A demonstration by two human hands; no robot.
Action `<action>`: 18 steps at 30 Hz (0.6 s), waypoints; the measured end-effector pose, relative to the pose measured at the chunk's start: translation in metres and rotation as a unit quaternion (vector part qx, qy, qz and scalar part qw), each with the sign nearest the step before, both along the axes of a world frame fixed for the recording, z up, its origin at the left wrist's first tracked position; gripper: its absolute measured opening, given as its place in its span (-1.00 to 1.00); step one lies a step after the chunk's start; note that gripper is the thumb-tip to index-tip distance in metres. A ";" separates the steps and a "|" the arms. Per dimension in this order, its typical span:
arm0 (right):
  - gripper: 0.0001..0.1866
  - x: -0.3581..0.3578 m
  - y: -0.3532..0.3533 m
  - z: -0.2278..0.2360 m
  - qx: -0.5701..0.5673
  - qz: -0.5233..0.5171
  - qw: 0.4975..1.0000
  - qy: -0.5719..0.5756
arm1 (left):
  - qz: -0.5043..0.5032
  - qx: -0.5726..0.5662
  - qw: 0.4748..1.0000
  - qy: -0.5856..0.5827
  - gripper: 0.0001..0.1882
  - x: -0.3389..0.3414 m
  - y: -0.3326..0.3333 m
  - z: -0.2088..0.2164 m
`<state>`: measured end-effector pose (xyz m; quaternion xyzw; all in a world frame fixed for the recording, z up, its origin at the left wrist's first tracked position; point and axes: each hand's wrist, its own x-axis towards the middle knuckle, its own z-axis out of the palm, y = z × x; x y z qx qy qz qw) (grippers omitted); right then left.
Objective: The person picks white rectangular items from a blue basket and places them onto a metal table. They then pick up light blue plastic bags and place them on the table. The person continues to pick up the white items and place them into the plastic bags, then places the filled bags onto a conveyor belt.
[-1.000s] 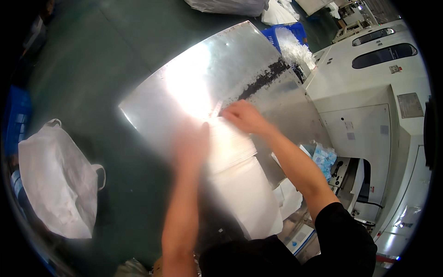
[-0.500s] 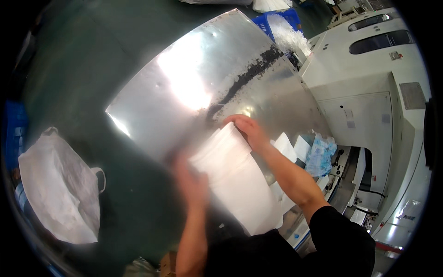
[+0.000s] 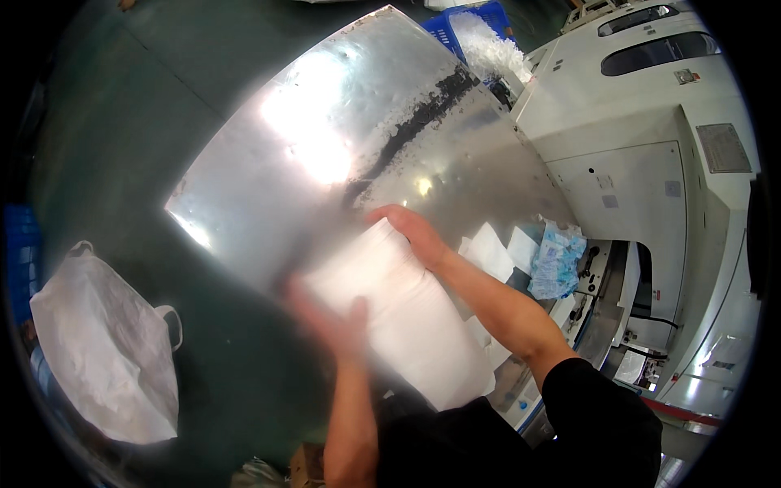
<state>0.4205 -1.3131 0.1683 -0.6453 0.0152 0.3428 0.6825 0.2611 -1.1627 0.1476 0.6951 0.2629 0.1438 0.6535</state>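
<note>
A thick stack of soft white sheets lies slantwise in front of my body, its far end over the near part of the metal tabletop. My right hand curls round the far right corner of the stack, fingers bent over its edge. At the stack's left side is my left hand, smeared by motion, its thumb raised apart from the fingers and its palm against the edge. The two hands hold the stack between them. Its underside is hidden.
The worn, shiny metal tabletop spreads ahead. Loose white sheets and a blue-and-white plastic wrapper lie at the right, beside a large pale machine. A white bag stands at the left; a blue crate is beyond the table.
My left hand has shifted slightly left, and the stack's far end looks wider between the hands. My right hand stays at the same corner. The whole view has shifted slightly.
</note>
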 end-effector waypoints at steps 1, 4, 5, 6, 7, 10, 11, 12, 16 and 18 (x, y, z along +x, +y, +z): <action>-0.65 -0.001 -0.003 0.001 -0.013 -0.017 0.999 -0.025 | -0.020 0.034 0.998 0.043 0.11 -0.001 0.003 0.001; -0.70 0.001 -0.023 0.027 -0.148 0.041 0.951 -0.267 | -0.047 0.063 0.992 0.099 0.21 0.002 0.009 0.009; -0.70 0.003 -0.031 0.042 -0.204 0.079 0.903 -0.369 | -0.050 0.061 0.992 0.102 0.23 0.003 0.011 0.011; -0.70 0.006 -0.041 0.056 -0.199 0.152 0.878 -0.409 | -0.057 0.063 0.992 0.095 0.25 0.004 0.012 0.010; -0.69 0.009 -0.049 0.070 -0.190 0.224 0.846 -0.444 | -0.063 0.065 0.992 0.090 0.27 0.005 0.013 0.011; -0.74 0.006 -0.051 0.089 -0.218 0.345 0.774 -0.484 | -0.091 0.071 0.990 0.078 0.31 0.011 0.016 0.023; -0.77 0.003 -0.051 0.091 -0.236 0.370 0.755 -0.487 | -0.097 0.074 0.989 0.082 0.31 0.011 0.016 0.027; -0.78 0.001 -0.050 0.090 -0.236 0.367 0.753 -0.492 | -0.104 0.079 0.988 0.086 0.32 0.012 0.018 0.032; -0.82 -0.001 -0.050 0.083 -0.242 0.367 0.747 -0.500 | -0.139 0.109 0.981 0.084 0.31 0.010 0.022 0.031; -0.83 -0.002 -0.053 0.080 -0.247 0.368 0.746 -0.498 | -0.150 0.125 0.977 0.083 0.30 0.010 0.024 0.033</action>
